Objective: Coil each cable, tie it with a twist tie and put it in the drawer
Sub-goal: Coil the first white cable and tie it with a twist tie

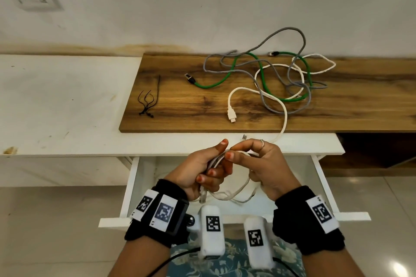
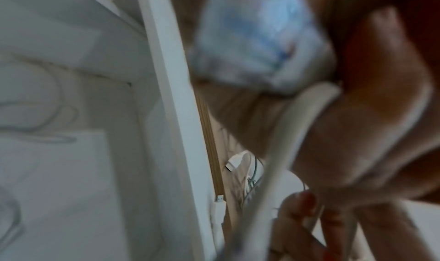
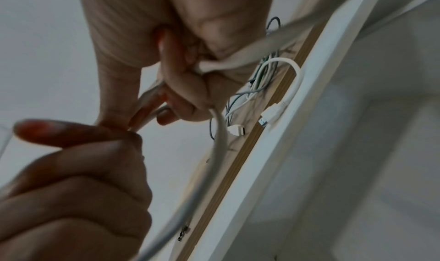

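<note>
Your left hand (image 1: 203, 167) is curled around a bundle of loops of the white cable (image 1: 234, 195), thumb sticking up and the other fingers wrapped tight, right over the open drawer (image 1: 132, 186). Your right hand (image 1: 263, 164) is pinching a strand of that same cable between thumb and forefinger just beside the left one, other fingers bent (there's a ring on one of them). From there the white cable trails up over the desk edge onto the wooden board (image 1: 171, 105), where its flat plug (image 1: 231, 116) lies and the rest is tangled with the green cable (image 1: 216, 84) and the grey cable (image 1: 281, 36). The black ties (image 1: 147, 102) sit in a little bunch at the board's left end, well apart from the cables. The left wrist view is pretty blurry, you can only make out fingers around pale cable.
</note>
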Motion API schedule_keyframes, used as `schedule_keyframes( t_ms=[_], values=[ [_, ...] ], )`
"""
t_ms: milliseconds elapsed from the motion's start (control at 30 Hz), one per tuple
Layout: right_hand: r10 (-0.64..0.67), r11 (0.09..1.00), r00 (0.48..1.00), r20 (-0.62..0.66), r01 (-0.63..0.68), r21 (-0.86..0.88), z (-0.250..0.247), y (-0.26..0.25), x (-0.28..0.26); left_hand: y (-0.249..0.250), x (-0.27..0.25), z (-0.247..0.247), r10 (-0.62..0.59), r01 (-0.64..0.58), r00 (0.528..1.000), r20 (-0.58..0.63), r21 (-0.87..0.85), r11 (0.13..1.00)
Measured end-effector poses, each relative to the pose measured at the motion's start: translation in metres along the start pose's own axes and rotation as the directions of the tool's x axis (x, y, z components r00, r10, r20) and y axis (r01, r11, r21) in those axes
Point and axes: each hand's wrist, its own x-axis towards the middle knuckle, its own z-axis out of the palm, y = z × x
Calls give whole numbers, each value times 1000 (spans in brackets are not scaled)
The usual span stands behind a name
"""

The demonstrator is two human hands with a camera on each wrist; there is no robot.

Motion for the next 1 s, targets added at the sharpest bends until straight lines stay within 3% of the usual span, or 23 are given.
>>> schedule_keyframes(
  t_ms=[67,167,300,433,600,700,767,867,1000],
  values=[
    [13,1000,1000,11,-13,-13,1,4,2,1,-2,-3,19,-10,996,82,-105,994],
    [-24,985,999,47,32,-169,-3,8,4,0,0,-11,149,-78,971,187,-339,938],
    [-75,914,989,125,119,-388,-8,15,4,0,4,-22,344,-104,900,267,-636,765],
    [-149,692,960,236,271,-669,-20,24,5,10,-6,-55,572,-208,807,146,-837,507],
    [-189,600,911,367,403,-692,-24,25,9,12,-23,-94,731,-331,683,11,-887,322],
    [-238,453,839,489,541,-708,-4,18,2,12,-27,-91,662,-481,733,-157,-808,341],
    [-273,295,804,528,592,-750,10,11,-8,16,-29,-79,567,-608,758,-324,-666,433],
    [-426,77,733,530,613,-786,22,-5,-22,20,-29,-56,491,-670,740,-459,-438,600],
    [-472,32,672,571,661,-750,28,-17,-29,20,-24,-34,470,-612,756,-456,-237,755]
  ],
)
